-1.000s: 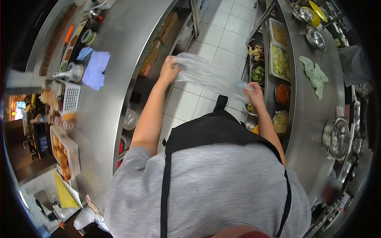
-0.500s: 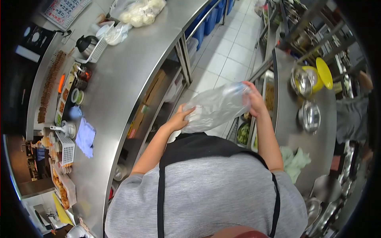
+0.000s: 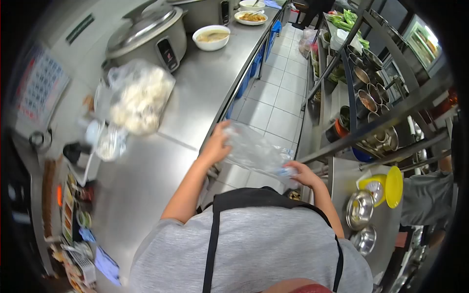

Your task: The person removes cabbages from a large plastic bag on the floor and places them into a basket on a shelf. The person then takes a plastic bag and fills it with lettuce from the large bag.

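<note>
Clear bag (image 3: 256, 149) stretched over the tiled floor (image 3: 261, 104)

The left hand (image 3: 215, 144) grips one end; the right hand (image 3: 305, 175) pinches the other, by a blue mark (image 3: 287, 171). On the counter (image 3: 195, 88), a white bowl (image 3: 211, 39) holds cloudy soup, a dish (image 3: 251, 18) orange-brown food, and a full bag (image 3: 139, 102) pale lumps. A lid (image 3: 146, 27) hides the contents of the cooker (image 3: 144, 52). A second cooker (image 3: 204, 13) is cut off above. What the rack's pots (image 3: 366, 100) contain is hard to make out.

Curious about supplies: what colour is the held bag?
The bag: mostly clear, bluish at one end; best in head view.
</note>
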`<state>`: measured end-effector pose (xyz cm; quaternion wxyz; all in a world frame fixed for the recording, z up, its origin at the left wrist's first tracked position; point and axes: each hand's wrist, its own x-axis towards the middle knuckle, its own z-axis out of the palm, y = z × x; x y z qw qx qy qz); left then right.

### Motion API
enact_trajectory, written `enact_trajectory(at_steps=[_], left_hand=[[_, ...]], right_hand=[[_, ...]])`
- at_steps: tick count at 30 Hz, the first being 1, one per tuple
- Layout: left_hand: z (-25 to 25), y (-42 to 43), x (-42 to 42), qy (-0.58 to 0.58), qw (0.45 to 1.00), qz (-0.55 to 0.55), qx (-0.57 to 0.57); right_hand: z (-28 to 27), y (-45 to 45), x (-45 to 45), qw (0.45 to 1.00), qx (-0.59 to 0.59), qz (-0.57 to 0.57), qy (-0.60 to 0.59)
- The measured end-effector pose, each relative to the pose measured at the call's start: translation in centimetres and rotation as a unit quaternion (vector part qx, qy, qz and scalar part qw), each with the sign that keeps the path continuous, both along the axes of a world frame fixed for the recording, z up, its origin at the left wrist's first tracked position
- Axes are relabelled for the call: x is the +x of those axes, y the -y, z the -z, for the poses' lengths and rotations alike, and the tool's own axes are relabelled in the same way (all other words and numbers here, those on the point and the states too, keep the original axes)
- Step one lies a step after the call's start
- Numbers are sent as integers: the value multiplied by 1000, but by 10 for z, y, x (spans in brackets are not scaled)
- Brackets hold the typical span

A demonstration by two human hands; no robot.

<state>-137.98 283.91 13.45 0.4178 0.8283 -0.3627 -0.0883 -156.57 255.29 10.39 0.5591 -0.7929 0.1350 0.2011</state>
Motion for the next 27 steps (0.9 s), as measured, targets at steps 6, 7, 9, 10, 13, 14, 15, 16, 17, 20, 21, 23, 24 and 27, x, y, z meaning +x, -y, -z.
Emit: enact_trajectory(at_steps=[6, 7, 9, 10, 13, 14, 15, 16, 17, 20, 21, 23, 24, 27], left_hand=[[-3, 154, 94, 43, 974, 215, 65], [2, 178, 109, 46, 973, 217, 64], [-8, 225, 139, -41, 973, 198, 116], [-7, 246, 155, -56, 968, 200, 139], [-35, 298, 196, -134, 948, 277, 81], [-30, 312, 215, -84, 946, 310, 26], [-38, 329, 232, -90, 948, 303, 19], [-49, 344, 252, -146, 950, 273, 37], [-56, 359, 273, -202, 947, 243, 55], [-70, 426, 355, -155, 964, 212, -42], [-80, 449, 386, -110, 970, 201, -80], [-105, 490, 446, 0, 967, 210, -146], [-112, 508, 473, 16, 961, 218, -166], [-135, 558, 551, -17, 949, 230, -216]], right_hand=[[79, 125, 82, 897, 62, 422, 111], [78, 145, 102, 896, 61, 424, 114], [67, 188, 153, 896, 57, 426, 115], [61, 207, 183, 894, 64, 427, 119], [41, 258, 278, 907, 93, 377, 161], [38, 272, 309, 921, 62, 342, 176], [33, 287, 338, 933, 27, 304, 189], [27, 300, 368, 938, 21, 295, 182], [22, 308, 398, 940, 40, 284, 186], [25, 347, 492, 946, 32, 245, 211], [29, 359, 521, 946, 14, 227, 231], [21, 386, 578, 951, 10, 240, 195], [19, 398, 594, 957, 7, 243, 155], [38, 451, 647, 957, -20, 265, 116]])
